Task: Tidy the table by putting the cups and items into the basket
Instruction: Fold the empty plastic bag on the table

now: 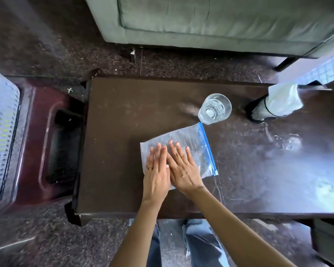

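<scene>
Zip bag (192,142) partly hidden under left hand (156,176) and right hand (184,171); basket (2,135) cropped.

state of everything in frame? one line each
zip bag: flat on the table, under both hands.
left hand: flat, fingers straight, presses the zip bag.
right hand: flat, fingers straight, presses the zip bag.
glass: upright on the table, untouched.
mesh holder: standing on the table, untouched.
basket: on the stool left of the table, contents unclear.

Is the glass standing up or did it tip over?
Standing up. The glass turns its round open mouth up toward the camera, and its base sits on the table.
</scene>
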Available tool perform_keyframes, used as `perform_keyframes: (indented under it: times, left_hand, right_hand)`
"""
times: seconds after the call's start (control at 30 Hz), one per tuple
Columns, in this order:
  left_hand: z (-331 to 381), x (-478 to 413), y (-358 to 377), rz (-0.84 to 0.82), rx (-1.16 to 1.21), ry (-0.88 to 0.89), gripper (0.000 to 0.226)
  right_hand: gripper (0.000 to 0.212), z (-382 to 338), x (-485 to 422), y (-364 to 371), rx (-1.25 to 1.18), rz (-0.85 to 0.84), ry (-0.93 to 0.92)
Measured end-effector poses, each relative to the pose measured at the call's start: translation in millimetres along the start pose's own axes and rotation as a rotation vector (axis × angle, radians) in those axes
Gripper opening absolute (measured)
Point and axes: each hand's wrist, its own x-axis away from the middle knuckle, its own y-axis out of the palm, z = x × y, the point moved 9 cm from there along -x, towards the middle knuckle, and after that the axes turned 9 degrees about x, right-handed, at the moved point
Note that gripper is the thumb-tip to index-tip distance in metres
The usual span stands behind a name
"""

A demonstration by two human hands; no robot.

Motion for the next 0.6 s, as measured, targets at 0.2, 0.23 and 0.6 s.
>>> perform_keyframes:
  times: [0.2, 0.23, 0.6]
  left_hand:
    - [-26, -4, 20, -0.143, -0.091, -0.044, 0.062]
    - [-30, -4, 18, -0.134, -0.114, -0.063, 0.063]
    - [-44, 2, -8, 0.025, 0.048, -0.289, 0.075]
  right_hand:
    - [0.063, 27, -1, 16, 0.013, -0.045, 0.004]
    - [0.064, 35, -2, 13, 0.008, -0.026, 0.028]
    - [0.062, 73, 2, 0, -0.058, 0.017, 0.247]
